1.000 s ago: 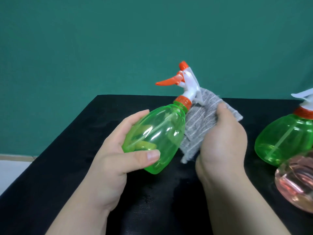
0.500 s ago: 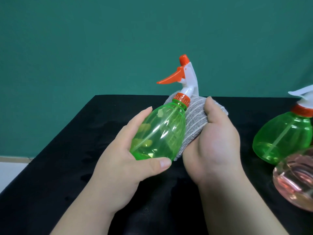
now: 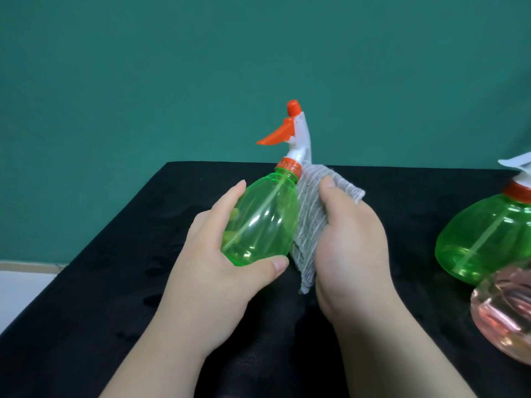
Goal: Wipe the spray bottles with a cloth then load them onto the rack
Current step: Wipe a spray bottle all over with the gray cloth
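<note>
A: What's on the left?

B: A black table (image 3: 86,282) against a teal wall (image 3: 143,81). The left hand (image 3: 218,271) curls round the base of the green spray bottle (image 3: 261,222), thumb underneath and fingers behind. It holds the bottle above the table with the nozzle pointing up.

A: And to its right?

B: The grey cloth (image 3: 310,225) lies against the bottle's right side. The right hand (image 3: 350,248) grips it, thumb on top, and hides the cloth's far part. Further right, well apart, sits a second green bottle (image 3: 485,239). A pink bottle (image 3: 505,314) covers its lower edge and is cut by the frame.

A: Any changes?

B: The held bottle is steeper than a second ago. The cloth hangs lower than half a second ago.
</note>
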